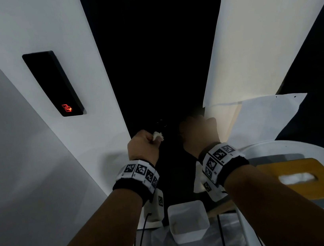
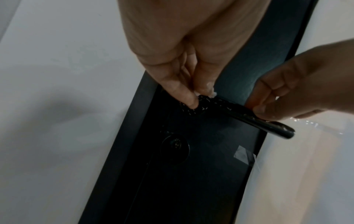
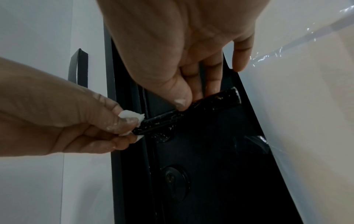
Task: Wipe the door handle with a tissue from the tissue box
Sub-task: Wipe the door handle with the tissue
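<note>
The black lever door handle [image 3: 210, 104] sticks out of a dark door plate [image 3: 201, 151], speckled with white flecks. My left hand [image 3: 128, 128] pinches a small crumpled white tissue [image 3: 130, 115] against the handle's pivot end. My right hand [image 3: 193, 100] grips the lever farther out, thumb under and fingers over it. In the left wrist view the left hand [image 2: 197, 98] hides most of the tissue [image 2: 211, 93], and the right hand [image 2: 256, 106] pinches the handle [image 2: 239, 112]. The tissue box [image 1: 302, 180], with a yellow-brown top, lies at the right on a white round table [image 1: 265, 150].
A round keyhole [image 3: 176, 180] sits below the handle. A black card reader [image 1: 53, 84] with a red light hangs on the white wall to the left. A white square container [image 1: 188, 221] stands below my wrists. Plastic film [image 1: 260, 117] covers the white panel on the right.
</note>
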`<action>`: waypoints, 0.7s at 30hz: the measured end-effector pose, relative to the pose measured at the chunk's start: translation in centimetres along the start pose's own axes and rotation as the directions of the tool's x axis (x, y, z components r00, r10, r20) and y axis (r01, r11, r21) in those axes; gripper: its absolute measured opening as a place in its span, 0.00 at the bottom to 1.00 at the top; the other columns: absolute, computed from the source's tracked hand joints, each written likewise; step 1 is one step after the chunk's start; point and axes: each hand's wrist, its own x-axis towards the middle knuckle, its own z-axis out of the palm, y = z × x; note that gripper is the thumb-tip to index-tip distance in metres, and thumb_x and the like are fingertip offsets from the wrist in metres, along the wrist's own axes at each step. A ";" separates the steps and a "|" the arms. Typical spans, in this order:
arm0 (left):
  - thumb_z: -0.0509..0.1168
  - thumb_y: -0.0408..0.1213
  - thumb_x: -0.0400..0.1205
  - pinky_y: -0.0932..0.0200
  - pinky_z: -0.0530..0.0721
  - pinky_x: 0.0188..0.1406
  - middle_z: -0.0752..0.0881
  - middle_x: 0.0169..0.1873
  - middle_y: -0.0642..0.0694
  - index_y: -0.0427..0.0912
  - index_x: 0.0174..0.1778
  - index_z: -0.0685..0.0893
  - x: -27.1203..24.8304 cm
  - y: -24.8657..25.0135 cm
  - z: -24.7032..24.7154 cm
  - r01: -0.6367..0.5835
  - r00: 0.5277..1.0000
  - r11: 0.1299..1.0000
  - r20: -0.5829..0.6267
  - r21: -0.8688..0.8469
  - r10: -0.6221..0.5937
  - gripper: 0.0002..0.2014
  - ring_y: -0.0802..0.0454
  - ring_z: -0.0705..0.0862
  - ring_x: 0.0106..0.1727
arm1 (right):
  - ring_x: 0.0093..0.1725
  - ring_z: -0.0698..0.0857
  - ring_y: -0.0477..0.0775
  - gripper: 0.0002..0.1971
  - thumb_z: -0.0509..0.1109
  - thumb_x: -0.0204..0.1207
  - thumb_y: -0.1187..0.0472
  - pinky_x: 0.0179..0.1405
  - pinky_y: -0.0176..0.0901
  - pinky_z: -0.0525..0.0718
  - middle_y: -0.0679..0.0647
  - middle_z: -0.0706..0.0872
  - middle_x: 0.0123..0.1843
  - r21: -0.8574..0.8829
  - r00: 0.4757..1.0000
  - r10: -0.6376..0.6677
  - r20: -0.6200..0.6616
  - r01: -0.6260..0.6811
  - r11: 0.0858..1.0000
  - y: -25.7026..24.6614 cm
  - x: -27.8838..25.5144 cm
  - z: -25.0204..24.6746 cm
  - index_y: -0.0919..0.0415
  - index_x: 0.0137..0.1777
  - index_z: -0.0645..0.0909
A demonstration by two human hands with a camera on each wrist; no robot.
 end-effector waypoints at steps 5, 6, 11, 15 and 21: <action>0.71 0.45 0.75 0.56 0.81 0.40 0.88 0.38 0.41 0.39 0.41 0.84 -0.3 0.0 -0.1 -0.085 0.994 0.994 0.079 0.070 0.079 0.12 0.42 0.85 0.43 | 0.54 0.76 0.60 0.13 0.64 0.67 0.56 0.52 0.54 0.66 0.49 0.81 0.52 -0.007 1.000 0.000 0.004 0.000 1.000 0.0 0.0 -0.1 0.52 0.51 0.82; 0.70 0.45 0.75 0.56 0.81 0.41 0.88 0.38 0.41 0.39 0.41 0.84 -0.6 -0.1 -0.3 -0.116 0.989 0.991 0.097 0.074 0.108 0.12 0.43 0.86 0.43 | 0.54 0.76 0.59 0.13 0.63 0.67 0.57 0.52 0.54 0.66 0.49 0.81 0.51 -0.008 1.000 0.001 0.007 -0.001 1.000 0.0 -0.1 -0.1 0.52 0.51 0.82; 0.68 0.47 0.77 0.58 0.80 0.35 0.88 0.35 0.43 0.44 0.38 0.85 -0.5 0.2 -0.9 -0.259 0.965 0.963 -0.018 0.077 0.261 0.10 0.46 0.85 0.37 | 0.54 0.76 0.59 0.11 0.62 0.69 0.57 0.52 0.55 0.66 0.49 0.82 0.50 0.002 1.000 0.015 -0.002 -0.015 1.000 0.1 -0.1 0.0 0.51 0.49 0.83; 0.69 0.37 0.76 0.56 0.81 0.38 0.87 0.38 0.44 0.44 0.41 0.87 0.5 0.3 -1.0 -0.338 0.941 0.937 0.013 0.094 0.338 0.03 0.46 0.85 0.40 | 0.54 0.76 0.59 0.11 0.61 0.69 0.56 0.51 0.54 0.65 0.48 0.82 0.48 0.004 1.000 0.017 -0.011 -0.017 1.000 0.2 -0.1 0.0 0.52 0.47 0.83; 0.73 0.35 0.73 0.63 0.81 0.44 0.88 0.42 0.44 0.45 0.41 0.91 0.4 0.1 0.2 -0.413 0.910 0.909 0.064 0.048 0.410 0.04 0.49 0.86 0.44 | 0.57 0.75 0.58 0.12 0.62 0.69 0.56 0.56 0.57 0.65 0.48 0.83 0.51 0.015 0.999 0.030 0.010 -0.031 0.999 0.2 0.2 0.0 0.50 0.50 0.83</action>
